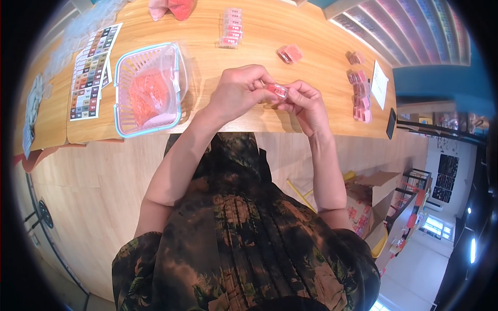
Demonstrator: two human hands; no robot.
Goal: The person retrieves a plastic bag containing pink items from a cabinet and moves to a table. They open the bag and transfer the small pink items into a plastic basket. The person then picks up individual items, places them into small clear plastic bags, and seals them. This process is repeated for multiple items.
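Over the table's near edge, my left hand and my right hand pinch a small clear box with a red label between them. Both sets of fingers are closed on it. Beyond them lies a pair of small boxes with pink-red contents. To the left stands a pale blue-rimmed plastic basket, holding a clear bag of orange-red beads. A column of labelled clear boxes is lined up farther back. At the right, more filled boxes form another row.
Printed colour charts lie left of the basket, near crumpled clear plastic. A white paper sheet and a dark phone are at the right edge. Racks of coloured items rise behind. An open cardboard box stands on the floor.
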